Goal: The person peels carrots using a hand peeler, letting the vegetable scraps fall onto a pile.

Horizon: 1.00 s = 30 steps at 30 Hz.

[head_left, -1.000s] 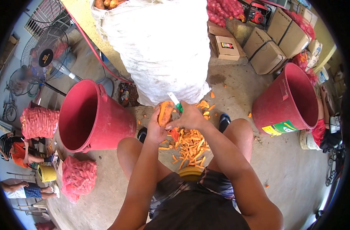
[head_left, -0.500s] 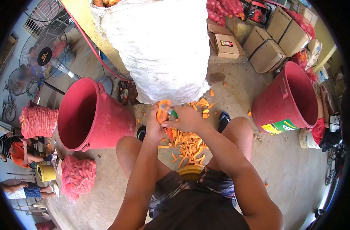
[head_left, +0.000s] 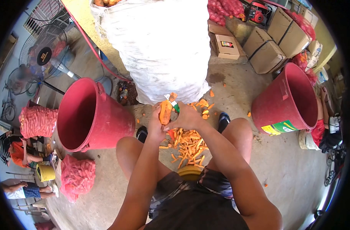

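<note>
Upright in my left hand (head_left: 156, 122) is a thick orange carrot (head_left: 165, 112), its surface pared to bright orange. My right hand (head_left: 185, 116) grips a knife by its green handle (head_left: 177, 108), with the pale blade pointing away from me beyond the carrot's far end. At the blade, a small brownish-orange piece (head_left: 173, 96) shows, apart from the carrot. My right thumb reaches across to the carrot's near end. Below both hands, a heap of orange strips (head_left: 188, 145) lies on the floor between my feet.
A full white sack (head_left: 163, 50) stands just ahead. Big red bins flank me, one on the left (head_left: 117, 122) and one on the right (head_left: 267, 99). Red mesh bags (head_left: 77, 178), a fan (head_left: 44, 55), cardboard boxes (head_left: 263, 50) and other people surround the work area.
The knife has moved to the carrot's far end, and a small piece now shows apart from it there. The carrot is more fully visible; both hands have shifted only slightly.
</note>
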Available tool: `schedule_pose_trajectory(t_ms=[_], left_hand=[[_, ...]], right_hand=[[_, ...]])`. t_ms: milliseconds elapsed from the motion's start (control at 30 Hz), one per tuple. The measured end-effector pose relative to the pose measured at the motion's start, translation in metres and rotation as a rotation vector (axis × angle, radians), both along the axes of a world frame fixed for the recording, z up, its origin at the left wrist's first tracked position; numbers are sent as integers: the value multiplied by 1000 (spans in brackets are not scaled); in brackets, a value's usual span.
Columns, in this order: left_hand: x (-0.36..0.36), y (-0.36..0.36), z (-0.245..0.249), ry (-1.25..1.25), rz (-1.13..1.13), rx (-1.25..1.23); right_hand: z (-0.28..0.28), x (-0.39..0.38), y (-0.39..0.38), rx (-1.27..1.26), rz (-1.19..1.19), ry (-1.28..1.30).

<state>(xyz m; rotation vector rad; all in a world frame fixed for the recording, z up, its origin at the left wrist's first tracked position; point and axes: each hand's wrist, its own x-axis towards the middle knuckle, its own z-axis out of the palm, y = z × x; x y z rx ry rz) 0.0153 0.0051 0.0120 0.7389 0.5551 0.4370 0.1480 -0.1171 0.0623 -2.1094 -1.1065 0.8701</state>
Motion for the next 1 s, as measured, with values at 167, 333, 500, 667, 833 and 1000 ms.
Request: schedule_pose_trajectory(t_ms=[167,333,500,667,833,1000], left_hand=[[0,0,-6,23,32,53],[-1,1,3,-9,13,1],[-5,6,5,-7,-40,-35],[-5,4,11,-6,31,-139],[-10,10,-1,-56,31,-159],[-9,8,-2,-77,49,-156]], right_hand=[[-3,-2,0,-13,46,-9],[4,-9,-5,108,61,-133],[-12,-16,-3,52,61,-303],[-17,-25,-6,118,42,-416],[-24,-24,-3,207,-73,-370],[-10,-6,-2,136,-98,-40]])
